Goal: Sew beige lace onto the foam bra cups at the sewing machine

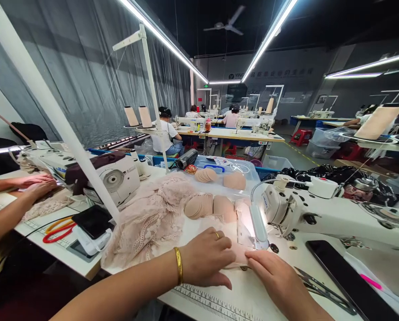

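The pink piece lies mostly hidden under the left hand.

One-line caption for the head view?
The left hand and right hand rest on a pink fabric piece beside a white sewing machine, lace pile nearby.

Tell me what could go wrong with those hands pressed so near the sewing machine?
1. The left hand and right hand press the pink fabric piece flat right beside the sewing machine head; they might slip under its needle.
2. The lace pile lies against the work and might get dragged in.
3. The scissors lie by the right wrist and could nick it or be knocked off.
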### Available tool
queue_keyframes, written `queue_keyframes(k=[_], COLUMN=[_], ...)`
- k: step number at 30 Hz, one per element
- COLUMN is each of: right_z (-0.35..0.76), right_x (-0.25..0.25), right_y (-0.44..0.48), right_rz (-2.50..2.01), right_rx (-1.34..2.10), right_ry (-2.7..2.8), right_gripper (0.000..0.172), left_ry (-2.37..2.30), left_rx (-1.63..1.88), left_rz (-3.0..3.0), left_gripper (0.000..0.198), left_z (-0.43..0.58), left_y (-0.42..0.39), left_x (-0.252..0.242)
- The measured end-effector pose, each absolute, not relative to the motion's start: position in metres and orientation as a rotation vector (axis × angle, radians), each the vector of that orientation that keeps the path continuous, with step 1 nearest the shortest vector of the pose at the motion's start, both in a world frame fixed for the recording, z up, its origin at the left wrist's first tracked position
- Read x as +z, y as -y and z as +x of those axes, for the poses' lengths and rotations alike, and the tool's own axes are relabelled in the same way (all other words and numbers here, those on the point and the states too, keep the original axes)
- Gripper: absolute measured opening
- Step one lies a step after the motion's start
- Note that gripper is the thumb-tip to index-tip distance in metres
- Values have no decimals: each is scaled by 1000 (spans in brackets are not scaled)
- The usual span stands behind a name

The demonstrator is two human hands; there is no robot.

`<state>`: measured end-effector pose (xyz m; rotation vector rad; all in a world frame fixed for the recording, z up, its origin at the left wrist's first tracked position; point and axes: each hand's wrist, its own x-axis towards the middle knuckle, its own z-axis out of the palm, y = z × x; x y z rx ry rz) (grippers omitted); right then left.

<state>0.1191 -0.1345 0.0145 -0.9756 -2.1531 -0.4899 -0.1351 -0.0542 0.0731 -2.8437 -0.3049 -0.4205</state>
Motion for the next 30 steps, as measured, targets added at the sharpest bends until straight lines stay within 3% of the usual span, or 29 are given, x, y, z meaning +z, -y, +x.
queue_keyframes(k=[5, 9, 13, 21, 30], right_z=[147, 160, 168, 177, 178], right_x=[-1, -4, -4, 2, 9], right_y=[120, 114, 121, 129, 132], right_rz=[-1029, -1064, -1191, -1291, -1268], right_rx=[-358, -340, -200, 106, 198], right_ry=[2298, 2313, 2356, 2432, 2381], right_gripper=[31, 36, 37, 32, 31], left_ry=[114, 54, 216, 259, 296], left_rx=[-348, -250, -458, -484, -475], left_rz=[-2892, -2954, -2938, -2963, -2962], left_gripper=[7, 13, 18, 23, 21], left_z=[-96, -67, -65, -66, -61], left_y=[39, 18, 17, 21, 24], left_x=[54, 31, 16, 17, 20])
